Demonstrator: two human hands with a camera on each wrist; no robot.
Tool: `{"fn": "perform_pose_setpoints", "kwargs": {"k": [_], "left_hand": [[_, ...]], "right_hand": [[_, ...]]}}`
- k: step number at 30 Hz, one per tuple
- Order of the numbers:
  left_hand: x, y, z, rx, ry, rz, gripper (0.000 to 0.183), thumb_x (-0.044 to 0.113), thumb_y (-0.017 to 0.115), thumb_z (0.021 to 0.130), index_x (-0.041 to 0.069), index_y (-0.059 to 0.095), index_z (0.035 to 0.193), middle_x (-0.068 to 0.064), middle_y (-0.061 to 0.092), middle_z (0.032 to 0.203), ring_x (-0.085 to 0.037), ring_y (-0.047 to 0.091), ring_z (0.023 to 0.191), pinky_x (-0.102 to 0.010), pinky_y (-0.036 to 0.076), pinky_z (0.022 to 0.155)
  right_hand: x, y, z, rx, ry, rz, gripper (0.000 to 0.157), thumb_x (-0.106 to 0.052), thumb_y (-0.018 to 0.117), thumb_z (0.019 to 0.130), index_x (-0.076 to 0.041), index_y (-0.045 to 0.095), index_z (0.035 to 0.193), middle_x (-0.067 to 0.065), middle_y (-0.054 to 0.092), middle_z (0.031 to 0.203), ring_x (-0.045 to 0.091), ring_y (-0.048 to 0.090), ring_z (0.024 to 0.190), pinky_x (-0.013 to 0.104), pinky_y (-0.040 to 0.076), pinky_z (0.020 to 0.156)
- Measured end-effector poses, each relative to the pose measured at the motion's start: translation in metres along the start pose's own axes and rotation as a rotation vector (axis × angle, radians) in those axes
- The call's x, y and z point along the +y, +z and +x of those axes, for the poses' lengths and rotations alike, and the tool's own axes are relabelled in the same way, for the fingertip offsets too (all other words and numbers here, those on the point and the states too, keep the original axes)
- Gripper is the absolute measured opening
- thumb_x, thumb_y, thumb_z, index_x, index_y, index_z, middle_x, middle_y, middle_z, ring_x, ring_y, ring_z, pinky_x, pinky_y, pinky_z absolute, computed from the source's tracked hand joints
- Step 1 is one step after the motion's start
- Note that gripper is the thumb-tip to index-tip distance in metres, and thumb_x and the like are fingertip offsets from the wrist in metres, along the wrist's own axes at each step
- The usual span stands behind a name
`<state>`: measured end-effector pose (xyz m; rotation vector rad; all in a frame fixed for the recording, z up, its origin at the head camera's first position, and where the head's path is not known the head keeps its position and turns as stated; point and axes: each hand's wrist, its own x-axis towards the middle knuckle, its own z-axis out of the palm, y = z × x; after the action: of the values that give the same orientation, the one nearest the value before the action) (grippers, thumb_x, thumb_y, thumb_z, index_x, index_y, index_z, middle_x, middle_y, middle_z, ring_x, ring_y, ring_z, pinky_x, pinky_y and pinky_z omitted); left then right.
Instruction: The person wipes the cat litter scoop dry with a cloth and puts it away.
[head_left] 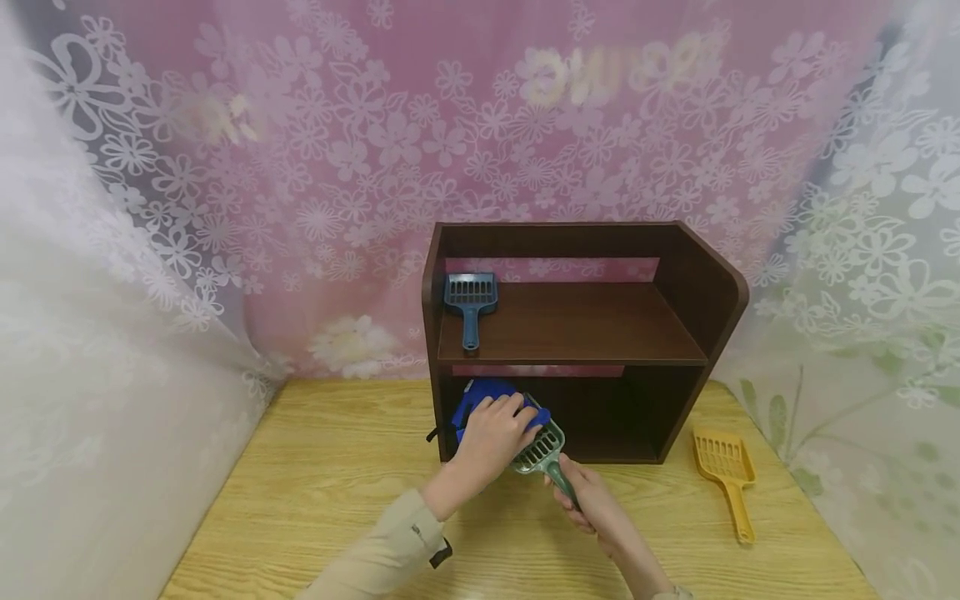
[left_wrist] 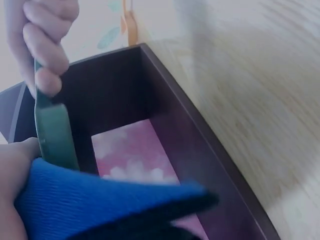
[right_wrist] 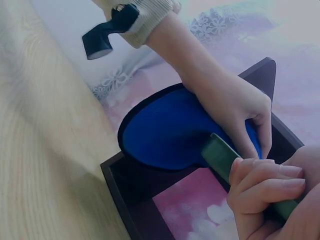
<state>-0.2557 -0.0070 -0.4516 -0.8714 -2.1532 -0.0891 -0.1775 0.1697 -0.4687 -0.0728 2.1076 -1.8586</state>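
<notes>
My left hand (head_left: pixel 491 433) pinches a blue eye mask (left_wrist: pixel 110 200) with black edging. One rounded lobe of the eye mask (right_wrist: pixel 160 130) spreads out beside the hand in the right wrist view. In my right hand (head_left: pixel 592 500), the fingers curl round the handle of a green litter scoop (head_left: pixel 553 467). The scoop's slotted head is tilted up beside the mask, partly hidden by the left fingers and the cloth. Both things are at the front of the shelf's lower compartment. Whether the left fingers also touch the scoop is hard to tell.
A dark brown two-level shelf (head_left: pixel 570 325) stands on the wooden table (head_left: pixel 337 467). On its upper board, at the left, lies a blue litter scoop (head_left: pixel 471 304). A yellow litter scoop (head_left: pixel 726 471) lies right of the shelf. Flowered curtains (head_left: pixel 337 167) surround the table.
</notes>
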Motion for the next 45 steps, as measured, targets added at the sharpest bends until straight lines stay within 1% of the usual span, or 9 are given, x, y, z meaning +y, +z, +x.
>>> {"fn": "perform_pose_setpoints", "kwargs": {"k": [8, 11, 16, 19, 24, 28, 32, 39, 45], "left_hand": [[0.012, 0.000, -0.002, -0.008, 0.133, -0.038, 0.019, 0.039, 0.066, 0.083, 0.024, 0.069, 0.094, 0.008, 0.056, 0.083, -0.007, 0.051, 0.070, -0.023, 0.035, 0.062], [0.013, -0.002, -0.002, -0.015, 0.165, -0.052, 0.020, 0.039, 0.066, 0.083, 0.025, 0.070, 0.097, 0.008, 0.057, 0.085, -0.008, 0.052, 0.070, -0.024, 0.036, 0.064], [0.006, -0.003, 0.000, 0.001, 0.158, 0.012, 0.020, 0.040, 0.066, 0.083, 0.027, 0.068, 0.098, 0.007, 0.058, 0.087, -0.010, 0.055, 0.072, -0.027, 0.039, 0.067], [-0.003, -0.004, 0.001, 0.008, 0.129, 0.045, 0.022, 0.040, 0.069, 0.081, 0.028, 0.068, 0.099, 0.006, 0.058, 0.086, -0.011, 0.056, 0.073, -0.028, 0.040, 0.070], [-0.015, -0.007, 0.001, 0.007, 0.075, 0.039, 0.024, 0.037, 0.070, 0.080, 0.026, 0.069, 0.101, 0.004, 0.058, 0.087, -0.013, 0.058, 0.075, -0.030, 0.041, 0.072], [-0.019, -0.009, 0.004, 0.039, 0.036, 0.070, 0.023, 0.038, 0.071, 0.079, 0.025, 0.069, 0.098, 0.003, 0.057, 0.086, -0.013, 0.057, 0.074, -0.032, 0.041, 0.072], [-0.023, -0.009, 0.005, 0.073, 0.015, 0.107, 0.021, 0.038, 0.071, 0.079, 0.026, 0.070, 0.096, 0.002, 0.056, 0.086, -0.013, 0.055, 0.074, -0.032, 0.040, 0.071], [-0.031, -0.012, 0.000, 0.016, 0.065, 0.083, 0.023, 0.036, 0.067, 0.083, 0.024, 0.067, 0.102, -0.001, 0.058, 0.093, -0.015, 0.057, 0.080, -0.031, 0.041, 0.071], [-0.032, -0.013, -0.007, -0.040, 0.110, 0.073, 0.020, 0.038, 0.061, 0.088, 0.024, 0.065, 0.101, -0.001, 0.058, 0.092, -0.013, 0.056, 0.075, -0.029, 0.039, 0.068]], "right_hand": [[-0.005, -0.006, 0.000, -0.022, -0.040, 0.002, 0.049, -0.045, 0.029, 0.099, -0.001, 0.051, 0.094, -0.006, 0.038, 0.056, 0.002, 0.026, 0.037, 0.017, 0.022, 0.035], [-0.005, -0.007, 0.000, -0.022, -0.043, 0.001, 0.049, -0.045, 0.029, 0.099, -0.001, 0.051, 0.094, -0.006, 0.038, 0.056, 0.002, 0.026, 0.036, 0.017, 0.022, 0.035], [-0.005, -0.005, 0.000, -0.021, -0.041, -0.002, 0.052, -0.049, 0.031, 0.097, -0.001, 0.051, 0.094, -0.005, 0.037, 0.056, 0.004, 0.025, 0.036, 0.017, 0.021, 0.035], [-0.006, -0.003, -0.001, -0.019, -0.030, 0.002, 0.052, -0.049, 0.031, 0.097, -0.001, 0.051, 0.096, -0.004, 0.037, 0.057, 0.005, 0.024, 0.036, 0.018, 0.021, 0.035], [-0.013, -0.001, -0.006, -0.041, -0.019, 0.014, 0.047, -0.041, 0.028, 0.100, -0.001, 0.051, 0.095, -0.003, 0.037, 0.057, 0.003, 0.025, 0.036, 0.017, 0.022, 0.036], [-0.020, 0.000, -0.011, -0.064, -0.030, 0.029, 0.044, -0.034, 0.025, 0.102, 0.001, 0.050, 0.095, -0.002, 0.036, 0.058, 0.002, 0.026, 0.036, 0.017, 0.022, 0.036], [-0.014, -0.002, -0.009, -0.068, -0.027, 0.016, 0.046, -0.038, 0.026, 0.101, 0.000, 0.051, 0.096, -0.003, 0.036, 0.058, 0.003, 0.025, 0.037, 0.018, 0.022, 0.036], [-0.003, -0.009, -0.008, -0.014, 0.007, 0.004, 0.055, -0.052, 0.033, 0.096, 0.000, 0.053, 0.098, -0.004, 0.036, 0.059, 0.005, 0.022, 0.038, 0.018, 0.020, 0.036], [-0.004, -0.021, -0.010, 0.011, -0.014, -0.004, 0.054, -0.049, 0.032, 0.097, 0.001, 0.053, 0.100, -0.004, 0.037, 0.060, 0.003, 0.023, 0.037, 0.017, 0.021, 0.036]]}}
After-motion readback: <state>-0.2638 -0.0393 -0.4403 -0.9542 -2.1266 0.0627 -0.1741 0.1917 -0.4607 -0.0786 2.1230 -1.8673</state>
